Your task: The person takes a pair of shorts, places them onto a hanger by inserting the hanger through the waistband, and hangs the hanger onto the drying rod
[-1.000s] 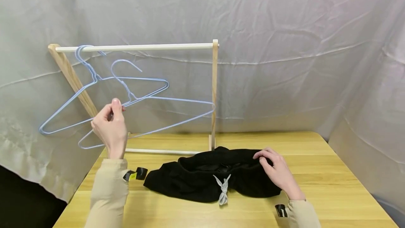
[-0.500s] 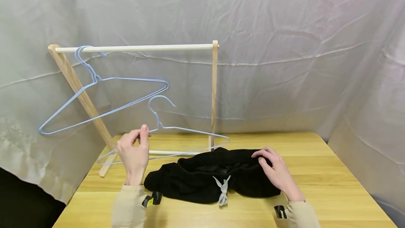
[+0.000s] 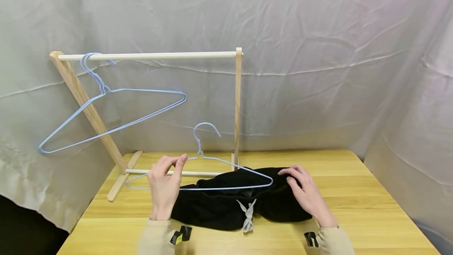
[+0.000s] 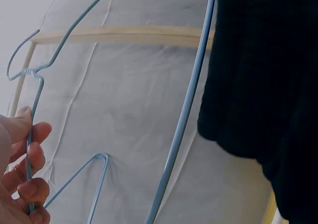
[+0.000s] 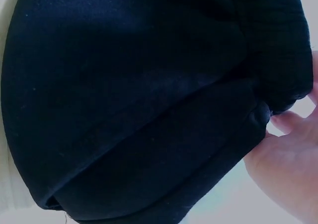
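Note:
My left hand (image 3: 164,186) pinches the shoulder of a light blue wire hanger (image 3: 226,188) between thumb and fingers, just beside the hook's neck. In the left wrist view its thumb and fingertips close round the hanger wire (image 4: 34,110). The hanger's right half overlaps the black drawstring pants (image 3: 219,211), which lie bunched on the table with a grey drawstring bow at the front. My right hand (image 3: 309,196) holds the pants' waistband at the right end. Seen from the right wrist, thumb and fingers meet the ribbed waistband (image 5: 278,45); some fingers are hidden behind it.
A wooden rack (image 3: 238,101) with a white rail (image 3: 170,55) stands at the back left. Several blue hangers (image 3: 70,119) hang from the rail's left end. Grey cloth (image 3: 318,30) encloses the wooden table (image 3: 361,207).
My left hand has brought the hanger down and to the right, from in front of the rack to over the pants. The right hand has stayed at the waistband.

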Motion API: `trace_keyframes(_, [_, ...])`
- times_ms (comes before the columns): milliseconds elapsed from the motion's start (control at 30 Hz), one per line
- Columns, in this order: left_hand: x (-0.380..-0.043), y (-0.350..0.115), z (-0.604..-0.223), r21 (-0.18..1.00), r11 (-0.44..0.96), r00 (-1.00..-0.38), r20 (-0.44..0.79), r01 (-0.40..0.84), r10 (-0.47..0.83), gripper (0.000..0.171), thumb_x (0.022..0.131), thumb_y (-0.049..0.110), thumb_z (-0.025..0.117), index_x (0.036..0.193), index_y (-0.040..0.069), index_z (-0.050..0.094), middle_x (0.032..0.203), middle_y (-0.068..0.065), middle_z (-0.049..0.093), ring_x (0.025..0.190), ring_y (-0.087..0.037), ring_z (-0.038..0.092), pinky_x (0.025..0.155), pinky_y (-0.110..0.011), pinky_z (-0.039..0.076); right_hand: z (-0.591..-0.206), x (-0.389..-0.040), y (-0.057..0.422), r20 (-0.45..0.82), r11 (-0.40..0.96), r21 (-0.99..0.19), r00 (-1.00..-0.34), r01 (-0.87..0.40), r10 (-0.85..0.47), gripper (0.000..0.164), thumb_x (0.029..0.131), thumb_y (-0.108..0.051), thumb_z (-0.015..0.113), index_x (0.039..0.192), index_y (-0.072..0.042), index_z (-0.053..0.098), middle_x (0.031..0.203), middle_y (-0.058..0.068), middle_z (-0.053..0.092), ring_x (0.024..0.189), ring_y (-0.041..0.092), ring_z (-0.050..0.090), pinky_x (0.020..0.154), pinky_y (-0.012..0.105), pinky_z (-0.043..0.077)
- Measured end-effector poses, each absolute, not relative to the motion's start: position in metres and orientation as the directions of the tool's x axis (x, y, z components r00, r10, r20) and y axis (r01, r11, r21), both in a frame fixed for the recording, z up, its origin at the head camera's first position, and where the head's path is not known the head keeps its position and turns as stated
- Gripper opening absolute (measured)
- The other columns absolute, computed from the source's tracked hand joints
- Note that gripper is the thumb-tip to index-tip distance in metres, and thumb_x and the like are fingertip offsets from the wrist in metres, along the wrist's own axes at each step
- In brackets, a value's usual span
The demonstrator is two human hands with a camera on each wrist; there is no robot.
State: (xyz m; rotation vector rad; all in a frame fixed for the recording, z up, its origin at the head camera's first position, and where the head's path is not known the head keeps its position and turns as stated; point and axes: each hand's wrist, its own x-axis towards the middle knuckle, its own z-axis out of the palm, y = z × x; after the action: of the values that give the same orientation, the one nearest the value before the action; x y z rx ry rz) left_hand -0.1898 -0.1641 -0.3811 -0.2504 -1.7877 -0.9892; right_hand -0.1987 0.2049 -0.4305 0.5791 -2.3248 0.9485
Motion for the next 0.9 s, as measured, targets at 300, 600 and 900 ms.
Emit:
trace_keyframes(300, [-0.187, -0.152, -0.390, 0.442, 0.629, -0.448, 0.879, 0.640, -0.162, 0.009, 0.078, -0.004, 0.080, 0.084, 0.003, 0.078, 0.076, -0.007, 0.070, 0.065, -0.012, 0.053, 0.063, -0.018, 0.040, -0.427, -0.198, 0.202, 0.657, 0.618, -0.503, -0.732, -0.604, -0.181, 0.025, 0.096, 0.004, 0.057, 0.105, -0.014, 0.073, 0.102, 0.001, 0.066, 0.101, 0.002, 0.054, 0.087, 0.015, 0.037])
trace_keyframes(600, [-0.190, -0.146, -0.394, 0.438, 0.584, -0.485, 0.870, 0.683, -0.085, 0.011, 0.081, -0.005, 0.078, 0.088, 0.003, 0.077, 0.081, -0.006, 0.068, 0.068, -0.010, 0.056, 0.065, -0.015, 0.044, -0.423, -0.197, 0.201, 0.710, 0.585, -0.461, -0.673, -0.667, -0.208, 0.029, 0.095, 0.008, 0.055, 0.112, -0.009, 0.072, 0.105, 0.004, 0.068, 0.103, 0.007, 0.056, 0.092, 0.015, 0.036])
trace_keyframes(900, [-0.188, -0.147, -0.392, 0.437, 0.548, -0.479, 0.875, 0.714, -0.073, 0.009, 0.082, -0.001, 0.079, 0.089, 0.004, 0.077, 0.075, -0.002, 0.062, 0.067, -0.009, 0.054, 0.063, -0.017, 0.044, -0.423, -0.197, 0.203, 0.706, 0.574, -0.477, -0.679, -0.666, -0.200, 0.029, 0.094, 0.008, 0.056, 0.111, -0.008, 0.072, 0.105, 0.003, 0.067, 0.104, 0.006, 0.054, 0.091, 0.015, 0.036])
